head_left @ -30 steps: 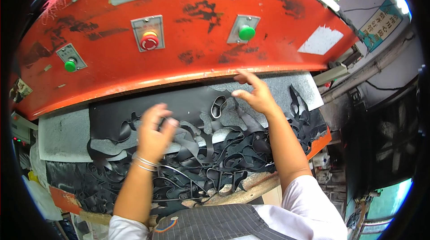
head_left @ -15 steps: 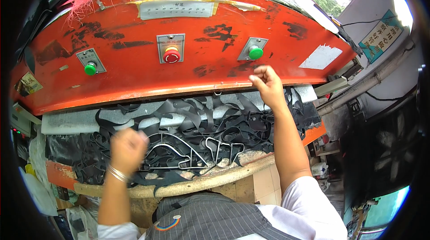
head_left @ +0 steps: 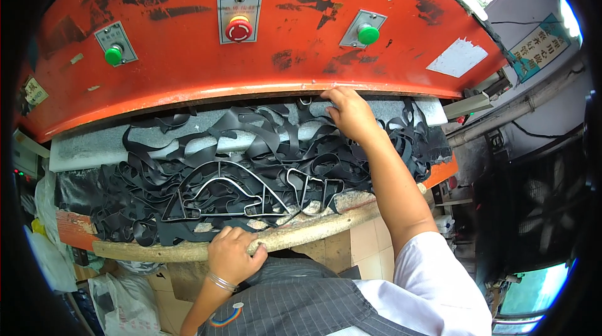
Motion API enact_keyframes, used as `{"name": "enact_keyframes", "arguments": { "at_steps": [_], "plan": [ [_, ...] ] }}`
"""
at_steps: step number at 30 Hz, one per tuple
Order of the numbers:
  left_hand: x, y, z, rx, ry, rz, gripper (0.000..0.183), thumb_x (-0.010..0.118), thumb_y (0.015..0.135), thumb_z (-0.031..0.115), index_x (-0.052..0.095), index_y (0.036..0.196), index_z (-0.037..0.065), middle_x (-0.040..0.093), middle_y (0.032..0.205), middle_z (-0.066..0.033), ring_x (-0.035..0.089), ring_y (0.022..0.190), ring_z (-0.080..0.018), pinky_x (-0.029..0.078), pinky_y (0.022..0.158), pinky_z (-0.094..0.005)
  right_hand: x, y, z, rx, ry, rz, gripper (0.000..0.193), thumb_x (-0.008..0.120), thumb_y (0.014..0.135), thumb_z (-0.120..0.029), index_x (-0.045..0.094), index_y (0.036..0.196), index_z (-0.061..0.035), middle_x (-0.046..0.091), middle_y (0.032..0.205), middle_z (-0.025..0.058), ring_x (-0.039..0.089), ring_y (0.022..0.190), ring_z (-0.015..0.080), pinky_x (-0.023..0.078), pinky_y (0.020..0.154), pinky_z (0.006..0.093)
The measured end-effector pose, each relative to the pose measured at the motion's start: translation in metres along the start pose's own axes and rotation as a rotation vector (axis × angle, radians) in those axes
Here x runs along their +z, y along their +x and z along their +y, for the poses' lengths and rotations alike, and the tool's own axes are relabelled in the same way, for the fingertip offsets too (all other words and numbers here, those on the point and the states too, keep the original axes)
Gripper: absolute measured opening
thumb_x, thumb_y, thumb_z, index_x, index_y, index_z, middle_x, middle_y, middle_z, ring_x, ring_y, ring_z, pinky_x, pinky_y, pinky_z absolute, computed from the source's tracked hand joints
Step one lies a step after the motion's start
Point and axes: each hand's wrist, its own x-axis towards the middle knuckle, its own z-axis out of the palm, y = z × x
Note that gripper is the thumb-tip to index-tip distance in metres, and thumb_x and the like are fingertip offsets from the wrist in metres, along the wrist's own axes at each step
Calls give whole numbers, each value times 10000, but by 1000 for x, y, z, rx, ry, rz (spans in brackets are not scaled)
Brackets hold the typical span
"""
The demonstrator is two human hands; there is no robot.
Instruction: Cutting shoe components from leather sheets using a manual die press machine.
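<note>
My left hand [head_left: 235,253] rests on the pale wooden rail [head_left: 313,232] along the bench's near edge, its bent fingers over the top and thumb apart. Just beyond it, a large arched steel cutting die [head_left: 219,162] lies on a tangle of black strip offcuts [head_left: 150,195]. A smaller angular steel die [head_left: 326,180] sits to its right. Farther back, my right hand [head_left: 352,113] is at the lower edge of the red machine panel [head_left: 282,63], finger and thumb apart, with nothing visible between them. Left of its fingertips is a small metal loop [head_left: 305,101], partly under the panel.
The panel carries two green push buttons [head_left: 113,55] [head_left: 369,34] and a red stop button [head_left: 239,28]. Beneath its edge runs a grey-white slab [head_left: 81,146], partly covered by strips. White bags [head_left: 122,301] stand at lower left; a dark fan [head_left: 545,210] is at right.
My left hand has come down and nearer, onto the wooden rail. My right hand has dropped leftward from near the right green button to the panel's lower edge. The view has tilted down.
</note>
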Motion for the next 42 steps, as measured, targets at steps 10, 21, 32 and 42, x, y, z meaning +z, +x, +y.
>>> {"name": "enact_keyframes", "arguments": {
  "at_steps": [10, 21, 32, 42],
  "plan": [
    [-32, 78, -20, 49, 70, -631, 390, 630, 836, 491, 777, 844, 130, 714, 797, -43, 677, 762, -239, 541, 670, -335, 46, 63, 48, -257, -249, -143, 269, 524, 836, -161, 636, 1078, -126, 573, 1211, 46, 493, 1191, 243, 425, 925, 363],
    [64, 279, -12, 154, -249, -258, 316, 690, 829, 303, 644, 1045, 77, 522, 1326, -239, 481, 1248, -364, 372, 1038, -455, 84, 108, 112, -194, 389, -356, 546, 720, 697, 39, 619, 1212, -113, 602, 1112, 94, 540, 1086, 317, 443, 965, 394],
    [102, 290, -17, 148, -49, -228, 511, 692, 810, 393, 550, 1166, 54, 319, 1472, -330, 235, 1427, -428, 165, 1159, -498, 102, 102, 123, 8, 603, -236, 658, 791, 713, -70, 562, 1327, -138, 651, 1140, 91, 559, 1075, 294, 471, 942, 375],
    [-100, 298, -102, 69, -149, 770, 193, 554, 968, 185, 630, 880, 31, 629, 894, -86, 588, 858, -215, 465, 775, -335, -21, 111, 53, 252, 573, 479, 397, 787, 811, -139, 523, 1079, -11, 589, 833, 45, 554, 717, 92, 485, 664, 251]
  ]
}}
